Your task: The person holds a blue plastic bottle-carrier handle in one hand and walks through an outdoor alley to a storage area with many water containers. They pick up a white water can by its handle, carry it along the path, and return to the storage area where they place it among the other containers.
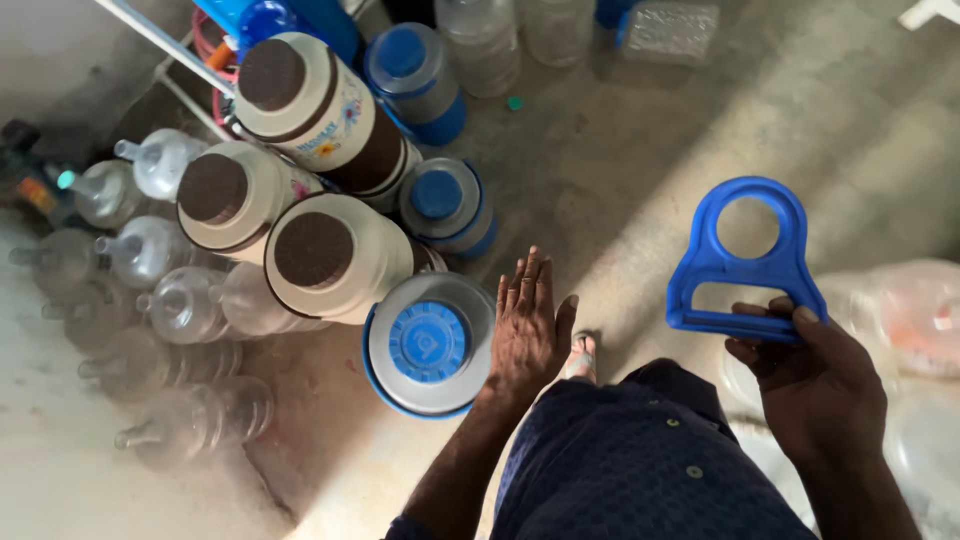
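My right hand grips the lower bar of a blue plastic bottle-carry handle, which has a round ring on top and a rectangular slot below. My left hand is held flat with fingers together and holds nothing; it hovers just right of a grey water jug with a blue cap standing on the floor. My foot in a sandal shows below the left hand.
Three cream insulated jugs with brown lids stand behind the grey jug, with two more blue-capped jugs. Several clear empty bottles lie at the left. Plastic bags sit at the right on the concrete floor.
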